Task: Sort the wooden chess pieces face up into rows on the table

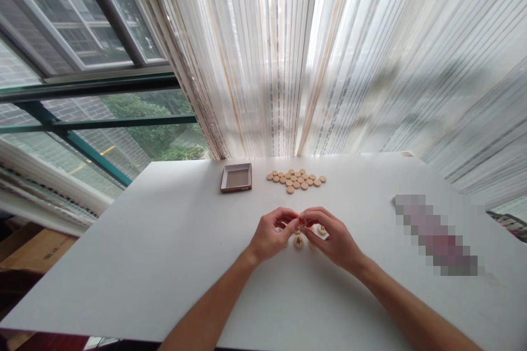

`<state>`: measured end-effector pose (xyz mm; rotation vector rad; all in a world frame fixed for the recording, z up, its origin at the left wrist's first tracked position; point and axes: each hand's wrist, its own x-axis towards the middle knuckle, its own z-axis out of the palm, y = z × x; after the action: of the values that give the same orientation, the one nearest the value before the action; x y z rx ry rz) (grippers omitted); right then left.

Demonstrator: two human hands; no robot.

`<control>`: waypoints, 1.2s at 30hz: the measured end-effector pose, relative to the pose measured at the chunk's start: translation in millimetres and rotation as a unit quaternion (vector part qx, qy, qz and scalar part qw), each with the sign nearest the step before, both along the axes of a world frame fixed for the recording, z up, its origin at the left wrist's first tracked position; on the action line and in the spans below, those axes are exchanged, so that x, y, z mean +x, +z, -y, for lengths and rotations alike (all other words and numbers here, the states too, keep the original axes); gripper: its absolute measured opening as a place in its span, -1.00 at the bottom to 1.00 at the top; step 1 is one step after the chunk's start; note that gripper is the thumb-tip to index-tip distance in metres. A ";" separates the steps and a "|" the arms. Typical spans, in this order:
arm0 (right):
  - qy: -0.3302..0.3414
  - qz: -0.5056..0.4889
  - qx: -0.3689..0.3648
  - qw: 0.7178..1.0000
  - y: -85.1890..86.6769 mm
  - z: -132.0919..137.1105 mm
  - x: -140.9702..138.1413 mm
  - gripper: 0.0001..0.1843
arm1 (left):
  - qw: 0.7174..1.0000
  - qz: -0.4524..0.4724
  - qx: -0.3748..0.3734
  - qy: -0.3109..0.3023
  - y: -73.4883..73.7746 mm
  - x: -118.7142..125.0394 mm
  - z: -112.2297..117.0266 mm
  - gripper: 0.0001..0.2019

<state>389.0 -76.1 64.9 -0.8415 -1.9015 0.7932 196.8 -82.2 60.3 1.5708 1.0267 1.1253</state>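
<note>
Discs [304, 186] look unsorted; marked pieces [298, 242] lie beneath left hand [270, 233] and right hand [335, 237], their grip pinching a chip [303, 221].

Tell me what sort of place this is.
Probably a room at home: a smooth white table stands beside sheer white striped curtains, and a dark-framed glass window looks out on leafy green bushes.

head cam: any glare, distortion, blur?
Head view, top: bright window light washes out the curtain; head view, edges: wide-angle stretch; head view, right: blocky pixelation covers part of the table; head view, centre: no obvious motion blur on the left hand or right hand.
</note>
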 end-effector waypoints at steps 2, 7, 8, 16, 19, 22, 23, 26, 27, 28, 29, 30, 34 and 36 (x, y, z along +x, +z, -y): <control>-0.005 -0.001 -0.003 1.000 -0.4 0.0 -0.1 -0.80 | 1.000 -0.004 0.001 -0.003 0.6 -0.1 0.4 -0.71; -0.013 -0.003 -0.009 1.000 -4.2 -0.9 0.5 -0.77 | 1.000 -0.014 0.009 -0.011 -0.2 -0.4 1.3 -0.72; -0.016 -0.002 -0.011 1.000 -5.0 -1.0 0.7 -0.77 | 1.000 -0.015 0.010 -0.012 -0.5 -0.4 1.4 -0.72; 0.002 -0.036 -0.072 0.997 -4.9 -0.3 0.3 -0.78 | 1.000 -0.020 0.021 0.001 0.9 -0.7 1.6 -0.76; 0.014 -0.054 -0.099 0.993 -4.9 0.0 0.5 -0.77 | 1.000 -0.016 0.017 -0.003 0.9 -1.5 1.4 -0.77; 0.016 -0.057 -0.114 0.992 -6.1 0.2 0.7 -0.75 | 1.000 -0.015 0.015 -0.016 -0.5 -2.2 1.2 -0.74; 0.014 -0.055 -0.117 0.992 -6.4 0.3 0.7 -0.75 | 1.000 -0.017 0.016 -0.019 -0.9 -2.2 1.1 -0.73; 0.011 -0.051 -0.120 0.991 -5.8 0.5 0.7 -0.74 | 0.999 -0.024 0.021 -0.020 -1.8 -1.9 1.2 -0.72; 0.010 -0.051 -0.120 0.991 -5.2 0.7 0.7 -0.74 | 0.999 -0.026 0.023 -0.018 -1.8 -1.6 1.3 -0.72; 0.011 -0.051 -0.121 0.991 -4.6 0.8 0.8 -0.73 | 0.999 -0.028 0.025 -0.016 -1.7 -1.4 1.4 -0.72; 0.012 -0.051 -0.121 0.991 -4.0 0.9 0.9 -0.73 | 0.999 -0.030 0.028 -0.015 -1.6 -1.2 1.6 -0.72; 0.014 -0.051 -0.122 0.991 -3.5 1.0 1.0 -0.73 | 0.999 -0.031 0.030 -0.014 -1.5 -1.0 1.8 -0.72; 0.017 -0.050 -0.127 0.990 -3.3 1.4 1.8 -0.75 | 0.998 -0.039 0.043 -0.013 -2.1 -1.2 2.6 -0.71; 0.018 -0.052 -0.133 0.990 -4.0 1.5 1.9 -0.77 | 0.997 -0.051 0.054 -0.010 -2.9 -1.7 3.0 -0.71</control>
<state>390.9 -77.6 61.0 -0.9084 -1.7464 1.1095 195.2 -85.2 57.4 1.7361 1.0302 1.1114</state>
